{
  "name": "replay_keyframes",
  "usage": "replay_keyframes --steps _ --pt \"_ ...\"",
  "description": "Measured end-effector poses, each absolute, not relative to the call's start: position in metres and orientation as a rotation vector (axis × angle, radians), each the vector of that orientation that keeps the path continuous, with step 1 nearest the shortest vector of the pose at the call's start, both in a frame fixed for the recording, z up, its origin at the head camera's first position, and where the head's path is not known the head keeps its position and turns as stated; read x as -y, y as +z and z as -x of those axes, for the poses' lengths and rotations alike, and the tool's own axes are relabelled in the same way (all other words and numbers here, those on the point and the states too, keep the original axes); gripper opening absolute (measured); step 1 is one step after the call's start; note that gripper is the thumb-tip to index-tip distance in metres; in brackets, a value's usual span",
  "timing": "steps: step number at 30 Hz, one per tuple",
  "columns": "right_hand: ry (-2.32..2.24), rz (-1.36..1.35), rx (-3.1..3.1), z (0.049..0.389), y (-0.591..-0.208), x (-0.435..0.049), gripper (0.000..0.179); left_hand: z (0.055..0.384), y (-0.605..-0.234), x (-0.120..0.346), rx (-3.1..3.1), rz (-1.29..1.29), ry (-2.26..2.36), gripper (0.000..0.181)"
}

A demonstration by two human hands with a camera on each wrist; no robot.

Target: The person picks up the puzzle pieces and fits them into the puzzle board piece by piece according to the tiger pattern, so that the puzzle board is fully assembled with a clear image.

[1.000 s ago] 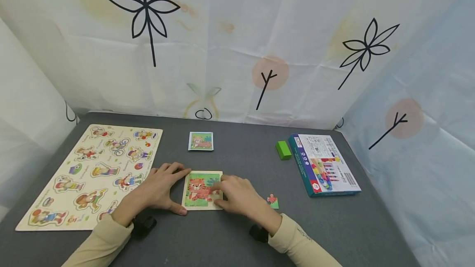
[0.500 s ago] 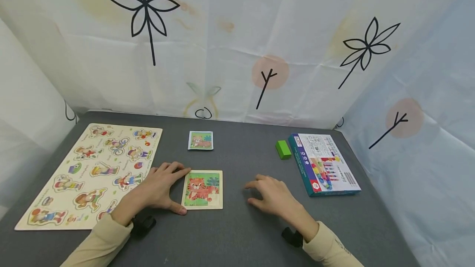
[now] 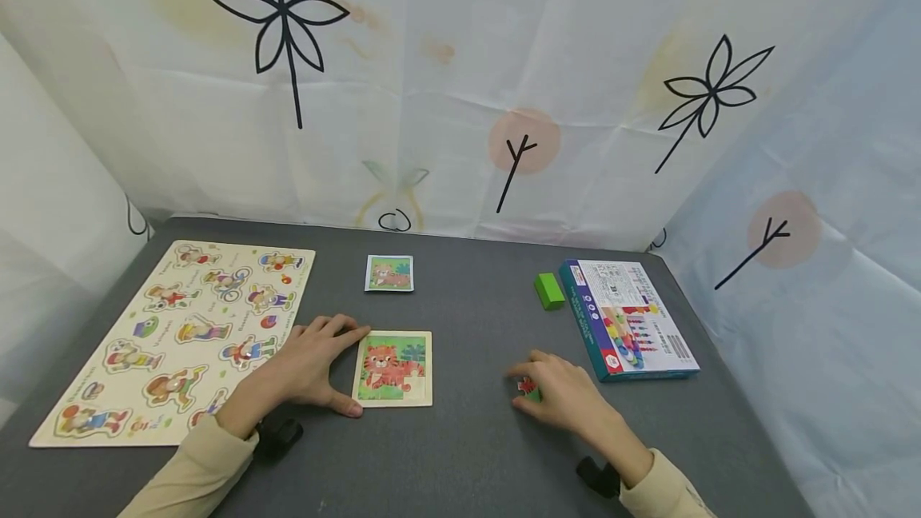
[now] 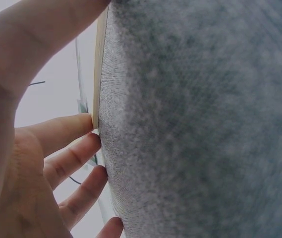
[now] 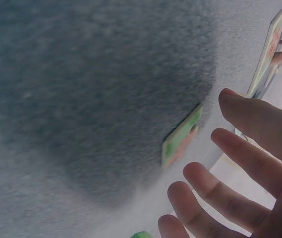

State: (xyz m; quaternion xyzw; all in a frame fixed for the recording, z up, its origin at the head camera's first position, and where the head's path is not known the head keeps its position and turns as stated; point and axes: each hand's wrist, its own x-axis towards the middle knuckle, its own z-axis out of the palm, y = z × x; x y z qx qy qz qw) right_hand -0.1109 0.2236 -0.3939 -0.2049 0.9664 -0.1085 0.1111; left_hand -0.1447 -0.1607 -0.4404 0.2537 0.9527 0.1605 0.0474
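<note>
A small framed tiger jigsaw puzzle lies flat on the grey table, with a pale gap at its lower right. My left hand rests beside it, thumb and index finger touching its left side near the corners. In the left wrist view the puzzle's wooden edge runs between that thumb and index finger, while the other fingers spread out. My right hand hovers with parted fingers around a loose green and red puzzle piece. The right wrist view shows this piece on the table, apart from the fingertips.
A large board with inset figures lies at the left, partly behind my left forearm. Further back is a small tiger picture card. A green block stands by a flat box on the right. Printed cloth walls enclose the table.
My right hand has left the puzzle and moved right to the loose piece, pulling slightly nearer in the last half second. My left hand has stayed at the puzzle's left side.
</note>
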Motion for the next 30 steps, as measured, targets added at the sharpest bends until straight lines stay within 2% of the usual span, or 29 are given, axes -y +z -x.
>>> replay_keyframes --steps 30 --pt "-0.383 0.544 -2.785 0.1127 -0.3976 -0.2277 0.023 0.1445 -0.4406 0.1603 -2.912 -0.782 0.496 0.113"
